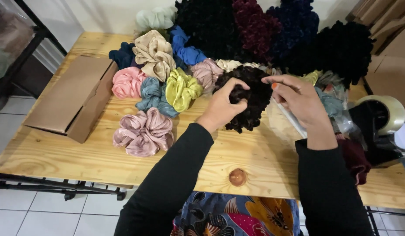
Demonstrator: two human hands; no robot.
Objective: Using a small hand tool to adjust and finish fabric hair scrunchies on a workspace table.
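Observation:
My left hand (223, 106) is closed on a dark brown velvet scrunchie (250, 102) lying on the wooden table (80, 153). My right hand (298, 101) pinches the scrunchie's upper right edge and touches a clear plastic bag (286, 122) beside it. Both arms wear black sleeves. Left of my hands lie several satin scrunchies: a dusty mauve one (144, 132), a yellow-green one (182, 88), a blue-grey one (152, 94), a pink one (127, 82) and a beige one (155, 53).
A flat cardboard box (73, 97) lies at the table's left. Large black, maroon and navy velvet scrunchies (255, 30) are piled at the back. A tape dispenser with clear tape (384, 114) stands at the right edge, with more cardboard behind it. Tiled floor is below.

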